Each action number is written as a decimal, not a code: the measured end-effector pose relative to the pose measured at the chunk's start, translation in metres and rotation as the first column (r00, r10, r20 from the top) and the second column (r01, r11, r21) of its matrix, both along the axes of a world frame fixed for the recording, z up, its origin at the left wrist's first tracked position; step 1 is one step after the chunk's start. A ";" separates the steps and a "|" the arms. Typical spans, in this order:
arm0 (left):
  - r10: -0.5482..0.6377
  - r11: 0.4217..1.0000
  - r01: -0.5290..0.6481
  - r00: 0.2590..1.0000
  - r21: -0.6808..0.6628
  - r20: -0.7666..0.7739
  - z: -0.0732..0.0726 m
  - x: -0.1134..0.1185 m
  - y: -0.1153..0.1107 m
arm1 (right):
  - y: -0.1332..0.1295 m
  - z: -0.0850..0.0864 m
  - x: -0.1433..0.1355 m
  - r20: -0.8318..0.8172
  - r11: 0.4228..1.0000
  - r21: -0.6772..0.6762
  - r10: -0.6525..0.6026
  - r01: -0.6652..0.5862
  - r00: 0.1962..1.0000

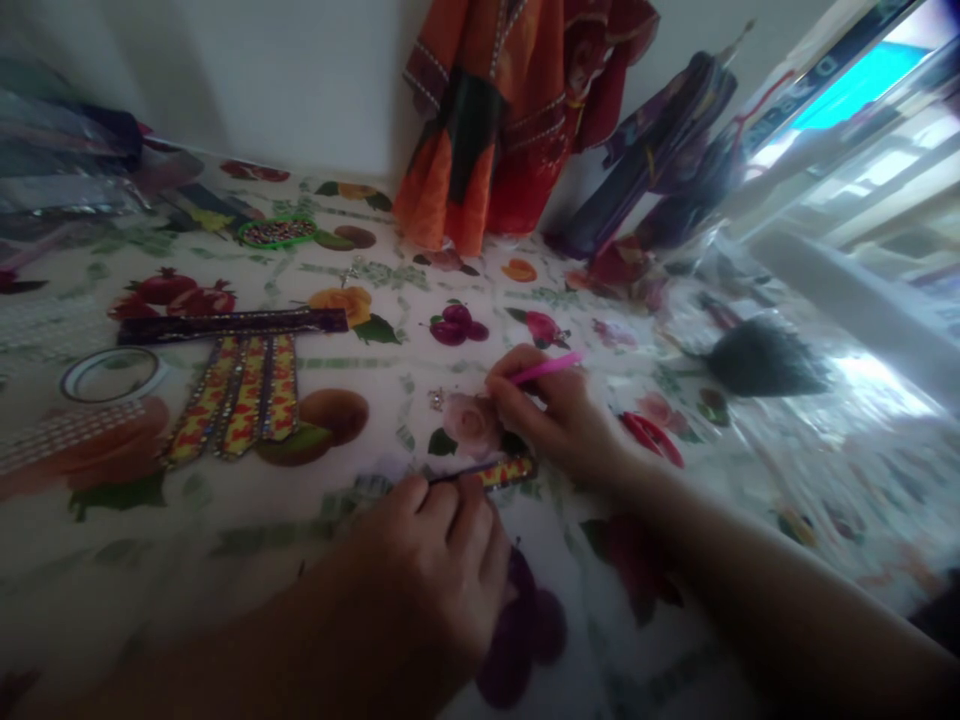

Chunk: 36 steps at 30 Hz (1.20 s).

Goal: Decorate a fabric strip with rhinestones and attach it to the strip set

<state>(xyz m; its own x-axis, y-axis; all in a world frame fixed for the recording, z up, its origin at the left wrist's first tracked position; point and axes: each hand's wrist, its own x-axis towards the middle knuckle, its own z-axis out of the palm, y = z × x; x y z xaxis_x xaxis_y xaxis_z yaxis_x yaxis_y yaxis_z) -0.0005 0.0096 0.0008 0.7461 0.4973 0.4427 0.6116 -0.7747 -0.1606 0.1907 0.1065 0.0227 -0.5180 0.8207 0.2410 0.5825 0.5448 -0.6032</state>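
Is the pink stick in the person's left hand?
No, the right hand holds the pink stick, while the left hand is at the patterned strip.

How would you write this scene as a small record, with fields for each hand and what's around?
Left hand: over part of a yellow-and-red strip; gripping or pressing, cannot tell
Right hand: holding a pink stick-like tool
Table's left side: three patterned strips beside a dark band; white ring
Farther back: green dish of small pieces
Surface: fruit-and-flower-print cover
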 end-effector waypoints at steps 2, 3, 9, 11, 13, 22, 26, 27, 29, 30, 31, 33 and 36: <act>-0.003 1.000 0.003 1.000 -0.009 0.003 0.000 0.000 0.000 | 0.000 0.001 -0.001 0.017 1.000 0.027 -0.003 0.002 1.000; -0.010 1.000 0.010 1.000 -0.013 0.003 0.001 0.000 0.000 | 0.000 0.001 -0.002 0.024 0.999 0.040 -0.001 0.000 1.000; -0.002 1.000 0.003 0.999 -0.025 0.038 -0.001 0.001 -0.002 | 0.000 -0.001 -0.003 0.017 0.996 0.083 0.028 -0.030 0.999; 0.002 1.000 0.000 0.999 -0.031 0.050 -0.002 0.002 -0.002 | 0.001 -0.002 -0.003 0.004 0.997 0.073 0.027 -0.027 1.000; 0.002 0.999 -0.001 0.999 -0.032 0.046 -0.004 0.002 -0.002 | 0.001 -0.003 -0.001 -0.022 0.999 0.033 0.013 -0.012 1.000; -0.004 1.000 0.004 1.000 -0.010 0.021 -0.004 0.001 -0.002 | 0.000 -0.005 0.001 -0.060 0.998 -0.048 -0.050 0.047 0.997; -0.011 1.000 0.011 0.999 -0.010 0.035 -0.002 0.001 0.000 | 0.000 -0.004 0.001 -0.047 0.999 -0.020 -0.030 0.029 0.998; -0.014 1.000 0.014 0.999 -0.011 0.032 -0.002 0.000 0.000 | 0.001 -0.004 0.000 -0.044 1.000 -0.025 -0.017 0.016 0.999; -0.015 1.000 0.015 1.000 -0.017 0.026 -0.002 0.000 -0.001 | 0.001 -0.003 -0.001 -0.036 1.000 -0.027 -0.003 0.002 0.999; -0.012 1.000 0.013 1.000 -0.019 0.028 -0.002 0.000 -0.001 | 0.001 -0.003 -0.001 -0.030 1.000 -0.021 0.001 -0.001 1.000; -0.011 1.000 0.011 0.999 -0.018 0.035 -0.003 0.000 -0.001 | 0.001 -0.003 -0.001 -0.024 1.000 -0.007 0.003 -0.003 1.000; -0.010 1.000 0.010 0.999 -0.015 0.047 -0.005 0.001 -0.002 | 0.001 -0.003 -0.002 -0.011 1.000 0.025 0.012 -0.012 1.000; -0.005 1.000 0.006 0.999 -0.026 0.046 -0.008 0.002 -0.002 | 0.000 -0.003 -0.003 0.010 0.998 0.062 0.031 -0.032 0.999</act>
